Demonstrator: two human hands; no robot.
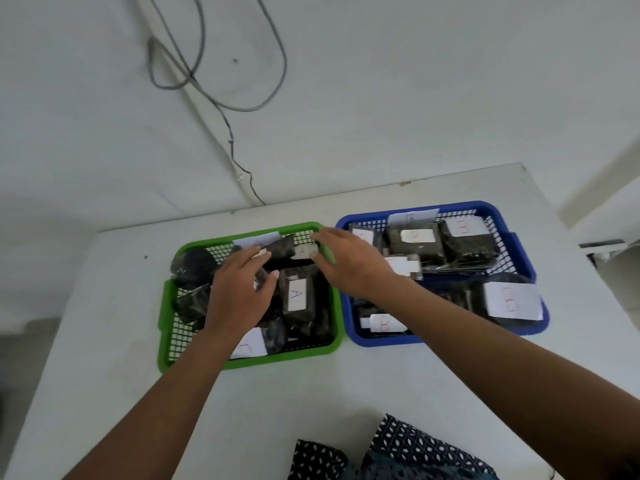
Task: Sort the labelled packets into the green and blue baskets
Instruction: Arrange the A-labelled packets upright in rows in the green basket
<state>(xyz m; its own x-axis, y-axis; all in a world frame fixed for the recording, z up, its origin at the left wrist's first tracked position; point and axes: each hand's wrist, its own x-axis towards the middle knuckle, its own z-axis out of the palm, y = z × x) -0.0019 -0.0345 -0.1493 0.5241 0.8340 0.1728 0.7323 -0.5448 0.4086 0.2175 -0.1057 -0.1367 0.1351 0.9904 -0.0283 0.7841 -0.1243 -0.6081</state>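
Observation:
A green basket (166,306) on the left holds several dark packets with white labels; one upright packet (298,296) shows an "A". A blue basket (519,251) on the right holds several dark packets labelled "B" (510,301). Both hands are over the green basket's far side. My left hand (239,292) and my right hand (349,261) grip the two ends of a dark packet (285,249) with a white label, held just above the other packets near the far rim.
Both baskets stand side by side on a white table (277,403) against a white wall. A grey cable (221,102) hangs down the wall behind. Patterned dark cloth (398,452) lies at the near table edge.

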